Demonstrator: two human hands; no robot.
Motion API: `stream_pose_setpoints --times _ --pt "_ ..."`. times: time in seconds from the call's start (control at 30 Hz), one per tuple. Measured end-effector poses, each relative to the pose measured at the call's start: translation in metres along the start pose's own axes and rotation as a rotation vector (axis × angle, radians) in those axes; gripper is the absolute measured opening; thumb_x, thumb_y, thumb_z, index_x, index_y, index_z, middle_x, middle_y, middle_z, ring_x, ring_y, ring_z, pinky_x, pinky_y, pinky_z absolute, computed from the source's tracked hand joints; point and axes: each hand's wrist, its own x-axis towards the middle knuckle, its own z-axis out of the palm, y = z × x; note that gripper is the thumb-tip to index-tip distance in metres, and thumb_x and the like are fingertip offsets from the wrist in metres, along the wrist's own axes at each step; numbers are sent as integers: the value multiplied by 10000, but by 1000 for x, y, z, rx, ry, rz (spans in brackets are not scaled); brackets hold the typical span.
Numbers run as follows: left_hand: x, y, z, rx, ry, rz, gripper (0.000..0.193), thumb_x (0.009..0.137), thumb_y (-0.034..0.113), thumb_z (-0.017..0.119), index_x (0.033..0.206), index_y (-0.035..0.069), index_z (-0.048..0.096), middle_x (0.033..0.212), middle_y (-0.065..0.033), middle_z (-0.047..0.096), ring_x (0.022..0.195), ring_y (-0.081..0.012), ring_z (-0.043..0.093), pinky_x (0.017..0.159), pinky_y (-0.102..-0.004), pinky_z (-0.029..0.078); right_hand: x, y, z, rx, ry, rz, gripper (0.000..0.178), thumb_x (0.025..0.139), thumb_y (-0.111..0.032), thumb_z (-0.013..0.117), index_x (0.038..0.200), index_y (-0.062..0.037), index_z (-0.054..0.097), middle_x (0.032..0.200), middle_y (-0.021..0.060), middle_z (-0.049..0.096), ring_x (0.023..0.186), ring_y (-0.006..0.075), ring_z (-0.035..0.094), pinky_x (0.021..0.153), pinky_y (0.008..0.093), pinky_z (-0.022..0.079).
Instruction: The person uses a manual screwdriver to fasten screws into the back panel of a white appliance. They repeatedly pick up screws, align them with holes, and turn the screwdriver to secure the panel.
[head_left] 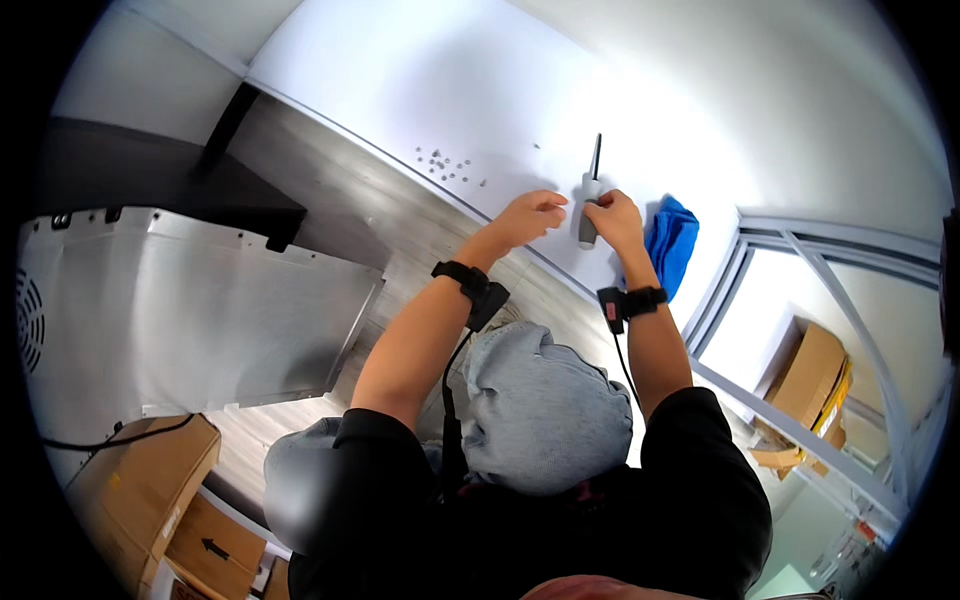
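On the white table [430, 75], a grey-handled screwdriver [590, 186] points its thin dark shaft away from me. My right hand [616, 218] is closed on its handle, with the thumb lying across the grey grip. Just left of the handle is my left hand [532, 215], apart from the tool. Its fingers are bent, with a small gap to the thumb, and I see nothing in them. Several small round metal pieces [447, 165] lie scattered beyond my left hand, too small to name. One more tiny piece [536, 146] lies apart from them.
A folded blue cloth [672, 243] lies right of my right forearm. At left stands a metal cabinet [230, 300] beside a black shelf [170, 180]. Cardboard boxes [215, 540] sit at lower left, another carton [808, 375] at right behind a metal frame [790, 430]. Both wrists carry strapped devices with cables.
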Motion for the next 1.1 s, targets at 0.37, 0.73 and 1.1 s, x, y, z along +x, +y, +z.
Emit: stream_pose_setpoints --times 0.37,0.73,1.1 --pt "-145 156 -64 -176 285 483 541 956 486 429 1196 2 474 1090 -136 582 842 -202 631 703 -319 530 -68 -197 -65 438 -209 -765 292 782 -4 661 1068 -34 613 800 -20 540 683 62 492 609 218 412" --pt "-315 276 -71 -399 352 876 366 999 372 366 1012 27 484 1015 -188 611 745 -233 632 679 -355 543 -216 -344 -126 811 -59 -1026 370 725 36 710 1074 -26 605 941 25 576 836 104 530 748 223 451" --pt "-386 287 -76 -385 284 889 367 1008 326 354 1204 19 403 994 -178 633 726 -236 623 676 -344 522 -324 -379 -89 845 312 -991 277 829 -94 689 1065 -9 570 871 75 602 720 104 587 596 225 489"
